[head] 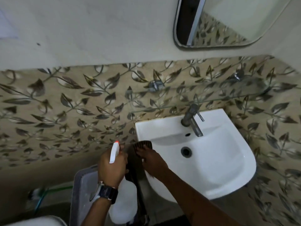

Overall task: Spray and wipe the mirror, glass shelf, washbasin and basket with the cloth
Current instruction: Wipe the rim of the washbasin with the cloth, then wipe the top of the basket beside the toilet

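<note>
Left hand and right hand are working at the basin's left rim, lower centre.
The left hand is gripping the bottle, nozzle pointing up toward the wall. The right hand, reaching in from the lower right, is clutching the cloth against the rim, its tail hanging between the hands. The bowl is lying open to the right; the mirror and shelf are sitting upper right.

Both my bare forearms reach up from the lower edge. My left hand (its wrist banded by a dark wristwatch) grips the neck of a white plastic spray bottle, knuckles towards me. My right hand lies palm-down, fingers on a dark ribbed cloth — whether they pinch it I cannot tell.
</note>
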